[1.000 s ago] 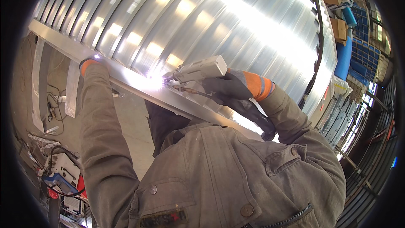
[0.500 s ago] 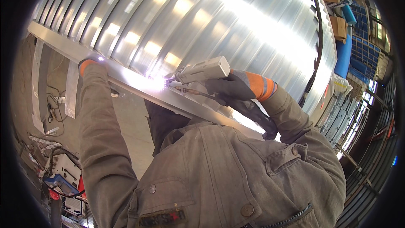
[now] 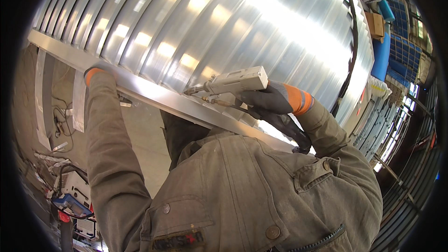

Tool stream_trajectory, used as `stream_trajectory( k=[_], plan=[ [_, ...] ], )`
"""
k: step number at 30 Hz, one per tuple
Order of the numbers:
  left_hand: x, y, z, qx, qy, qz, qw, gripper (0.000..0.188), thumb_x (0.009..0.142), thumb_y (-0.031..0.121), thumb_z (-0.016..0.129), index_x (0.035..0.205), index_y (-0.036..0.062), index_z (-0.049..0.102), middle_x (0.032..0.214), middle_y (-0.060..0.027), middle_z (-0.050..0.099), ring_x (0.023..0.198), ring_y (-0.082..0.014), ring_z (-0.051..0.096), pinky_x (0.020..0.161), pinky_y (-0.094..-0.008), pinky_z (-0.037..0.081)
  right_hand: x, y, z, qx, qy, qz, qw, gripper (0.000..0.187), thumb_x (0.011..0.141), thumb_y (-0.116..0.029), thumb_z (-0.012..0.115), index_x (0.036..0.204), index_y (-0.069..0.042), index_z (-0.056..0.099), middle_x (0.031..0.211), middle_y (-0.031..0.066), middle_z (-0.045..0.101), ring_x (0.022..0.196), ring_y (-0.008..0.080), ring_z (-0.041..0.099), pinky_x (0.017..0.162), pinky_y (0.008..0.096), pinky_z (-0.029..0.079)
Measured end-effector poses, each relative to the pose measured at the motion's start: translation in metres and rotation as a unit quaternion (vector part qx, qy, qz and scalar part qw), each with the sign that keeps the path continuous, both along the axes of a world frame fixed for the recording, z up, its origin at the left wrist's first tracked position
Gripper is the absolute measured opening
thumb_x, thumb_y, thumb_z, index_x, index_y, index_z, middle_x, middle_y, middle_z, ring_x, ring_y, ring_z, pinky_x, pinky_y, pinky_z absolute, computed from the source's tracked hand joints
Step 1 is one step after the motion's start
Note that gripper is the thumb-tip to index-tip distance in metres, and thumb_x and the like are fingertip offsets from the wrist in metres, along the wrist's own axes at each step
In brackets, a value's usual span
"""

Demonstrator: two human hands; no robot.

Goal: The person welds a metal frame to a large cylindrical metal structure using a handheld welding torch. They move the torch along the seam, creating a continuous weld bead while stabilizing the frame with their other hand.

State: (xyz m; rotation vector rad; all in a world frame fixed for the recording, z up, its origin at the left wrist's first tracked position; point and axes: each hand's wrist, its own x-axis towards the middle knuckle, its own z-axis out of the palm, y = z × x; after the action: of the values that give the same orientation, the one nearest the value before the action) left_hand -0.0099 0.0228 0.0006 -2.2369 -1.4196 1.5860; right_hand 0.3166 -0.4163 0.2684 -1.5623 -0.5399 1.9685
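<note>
My right hand [image 3: 280, 97], in a dark glove with an orange cuff, is closed round a welding gun [image 3: 240, 79] with a pale boxy body. Its nozzle points left, at the joint between the shiny ribbed metal panel [image 3: 261, 42] and a flat metal rail [image 3: 154, 92] along the panel's near edge. No arc glows at the tip. My left hand [image 3: 99, 73] is at the rail, farther left; the sleeve and orange cuff hide its fingers. A thick black hose [image 3: 296, 133] runs down from the gun, beside the rail.
A black cable [image 3: 353, 51] lies across the panel's right side. Below left, on the floor, stand a machine with a blue-framed front [image 3: 72, 203] and loose cords. Metal strips [image 3: 44, 98] hang under the rail. Cardboard boxes [image 3: 374, 25] and blue rolls [image 3: 381, 60] are at the right.
The bright welding arc and its glare have gone out. My right hand and the welding gun have shifted slightly right, and the left hand remains at the rail.
</note>
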Motion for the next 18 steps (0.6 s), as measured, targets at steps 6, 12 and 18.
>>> stream_trajectory(
  k=[6,12,18],
  plan=[
    [-0.001,0.003,-0.001,-0.006,0.010,-0.002,1.000,0.044,0.105,0.044,0.063,0.136,0.0192,0.080,0.142,-0.0055,0.078,0.128,-0.0266,0.075,0.106,-0.0448,0.058,-0.004,-0.005,-0.012,0.004,-0.001,0.008,1.000,0.046,0.114,-0.036,0.062,0.140,0.001,0.068,0.094,0.0040,0.070,0.078,0.0132,0.065,0.070,0.0334,0.055],
    [-0.005,0.004,-0.004,-0.012,0.022,-0.002,1.000,0.044,0.105,0.044,0.063,0.138,0.0196,0.080,0.143,-0.0046,0.078,0.130,-0.0251,0.075,0.106,-0.0438,0.058,-0.007,-0.002,-0.017,-0.016,0.013,0.023,1.000,0.045,0.113,-0.039,0.063,0.135,-0.001,0.071,0.090,0.0033,0.070,0.077,0.0126,0.065,0.069,0.0330,0.055],
    [-0.004,0.005,-0.005,-0.016,0.032,-0.009,0.999,0.044,0.106,0.044,0.063,0.139,0.0200,0.079,0.145,-0.0037,0.077,0.132,-0.0237,0.074,0.107,-0.0428,0.057,-0.004,0.003,-0.015,-0.015,0.014,0.052,0.998,0.046,0.113,-0.039,0.063,0.136,-0.001,0.071,0.090,0.0037,0.070,0.075,0.0123,0.064,0.069,0.0328,0.055]
  ],
)
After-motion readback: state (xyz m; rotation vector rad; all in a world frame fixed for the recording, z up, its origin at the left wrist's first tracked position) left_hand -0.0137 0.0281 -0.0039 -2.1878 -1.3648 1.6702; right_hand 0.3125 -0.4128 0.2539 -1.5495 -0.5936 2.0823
